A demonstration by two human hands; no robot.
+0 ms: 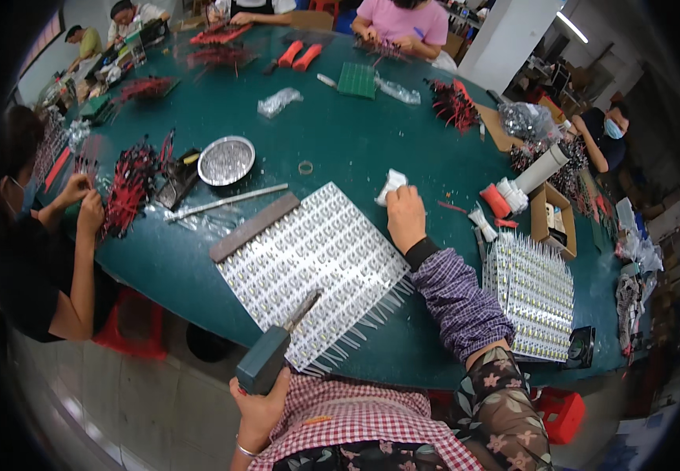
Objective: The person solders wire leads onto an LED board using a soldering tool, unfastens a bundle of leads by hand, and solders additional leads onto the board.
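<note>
My left hand [263, 404] is wrapped round a dark green gun-shaped tool [264, 359] with a long metal tip. That tip points over the near part of a white panel [320, 259], which carries rows of small metallic parts and has white strips sticking out along its lower right edge. Beyond the panel's far right side, my right hand [407, 213] has its fingers curled at a small white bundle [392, 185]; the fingertips are partly hidden. A dark flat bar [255, 228] lies along the panel's left edge.
A stack of similar panels [530, 294] lies at right, beside a cardboard box [553, 224]. A metal bowl [227, 160] and a long thin strip [226, 202] lie left of centre. Red-and-black wire bundles [129, 188] lie near a co-worker [49, 235] at left. Others sit around the table.
</note>
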